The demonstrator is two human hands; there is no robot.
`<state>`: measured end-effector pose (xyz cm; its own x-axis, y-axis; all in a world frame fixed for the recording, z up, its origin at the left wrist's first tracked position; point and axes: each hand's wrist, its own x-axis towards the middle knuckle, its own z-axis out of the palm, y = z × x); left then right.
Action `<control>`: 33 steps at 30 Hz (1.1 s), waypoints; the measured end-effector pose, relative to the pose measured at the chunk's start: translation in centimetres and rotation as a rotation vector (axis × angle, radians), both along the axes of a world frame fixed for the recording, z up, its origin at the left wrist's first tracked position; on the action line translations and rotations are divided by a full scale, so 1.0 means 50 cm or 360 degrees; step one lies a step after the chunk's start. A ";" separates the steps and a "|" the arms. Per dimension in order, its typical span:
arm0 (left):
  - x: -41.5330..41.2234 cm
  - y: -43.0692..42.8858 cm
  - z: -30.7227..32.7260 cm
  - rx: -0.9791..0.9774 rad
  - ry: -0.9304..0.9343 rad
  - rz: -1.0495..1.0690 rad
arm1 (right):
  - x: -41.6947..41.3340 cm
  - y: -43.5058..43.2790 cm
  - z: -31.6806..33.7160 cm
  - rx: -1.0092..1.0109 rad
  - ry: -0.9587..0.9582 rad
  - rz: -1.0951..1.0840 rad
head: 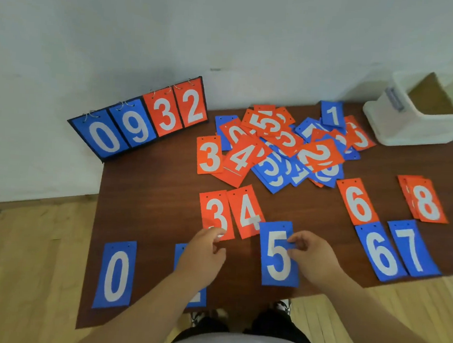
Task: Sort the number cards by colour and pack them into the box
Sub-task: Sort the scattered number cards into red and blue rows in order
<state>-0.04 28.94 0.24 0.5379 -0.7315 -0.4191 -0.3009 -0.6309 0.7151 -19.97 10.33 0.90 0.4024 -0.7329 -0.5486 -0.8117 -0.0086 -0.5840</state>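
A mixed pile of red and blue number cards (pixel 283 146) lies at the back middle of the brown table (pixel 147 208). Single cards lie spread nearer me: red 3 (pixel 216 210), red 4 (pixel 246 210), blue 5 (pixel 276 266), blue 0 (pixel 116 274), red 6 (pixel 357 202), blue 6 (pixel 379 251), blue 7 (pixel 411 248), a red 8 stack (pixel 427 201). My right hand (pixel 313 255) pinches the blue 5's right edge. My left hand (pixel 203 252) touches the lower edge of the red 3 and covers another blue card (pixel 196 297). The white box (pixel 411 122) stands back right.
A black flip scoreboard (pixel 140 119) showing 0 9 3 2 stands at the table's back left corner against the white wall. Wooden floor surrounds the table. My shoes and legs show below the near edge.
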 end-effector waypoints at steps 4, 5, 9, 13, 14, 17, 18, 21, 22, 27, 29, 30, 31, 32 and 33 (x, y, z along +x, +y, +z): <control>-0.025 -0.027 -0.010 0.0211 -0.0210 -0.0096 | -0.069 -0.054 -0.043 -0.0099 0.0261 0.0206; -0.033 -0.037 -0.008 0.0255 -0.0275 -0.0096 | -0.077 -0.061 -0.051 -0.0123 0.0313 0.0295; -0.063 -0.080 0.001 0.0362 -0.0524 -0.0069 | -0.091 -0.093 -0.059 -0.0214 0.0450 0.0559; -0.087 -0.126 0.007 0.0436 -0.0674 0.0015 | -0.091 -0.158 -0.033 -0.0267 0.0259 0.0504; -0.090 -0.137 0.008 0.0451 -0.0690 0.0049 | -0.089 -0.180 -0.024 -0.0291 0.0214 0.0499; -0.097 -0.170 0.016 0.0482 -0.0742 0.0160 | -0.073 -0.246 0.001 -0.0384 0.0144 0.0532; -0.097 -0.180 0.017 0.0484 -0.0746 0.0203 | -0.064 -0.266 0.008 -0.0418 0.0141 0.0551; -0.084 -0.199 0.025 0.0518 -0.0739 0.0304 | -0.031 -0.312 0.015 -0.0445 0.0096 0.0580; -0.074 -0.205 0.028 0.0524 -0.0746 0.0345 | -0.016 -0.322 0.015 -0.0433 0.0086 0.0588; 0.037 -0.244 0.036 0.0559 -0.0758 0.0534 | 0.094 -0.340 0.002 -0.0415 0.0060 0.0604; 0.095 -0.268 0.032 0.0576 -0.0721 0.0547 | 0.147 -0.339 -0.007 -0.0413 0.0025 0.0549; 0.123 -0.282 0.027 0.0589 -0.0702 0.0547 | 0.174 -0.339 -0.013 -0.0409 0.0024 0.0518; 0.152 -0.297 0.020 0.0601 -0.0685 0.0545 | 0.201 -0.341 -0.019 -0.0412 0.0038 0.0495; 0.179 -0.313 0.011 0.0603 -0.0674 0.0546 | 0.230 -0.343 -0.026 -0.0416 0.0065 0.0477; 0.205 -0.329 0.000 0.0604 -0.0661 0.0544 | 0.257 -0.344 -0.034 -0.0424 0.0097 0.0464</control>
<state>10.21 12.51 0.25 0.8863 -0.3332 -0.3218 -0.2420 -0.9254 0.2917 -7.12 -6.86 -0.79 0.5870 -0.7128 -0.3838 -0.7860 -0.3883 -0.4811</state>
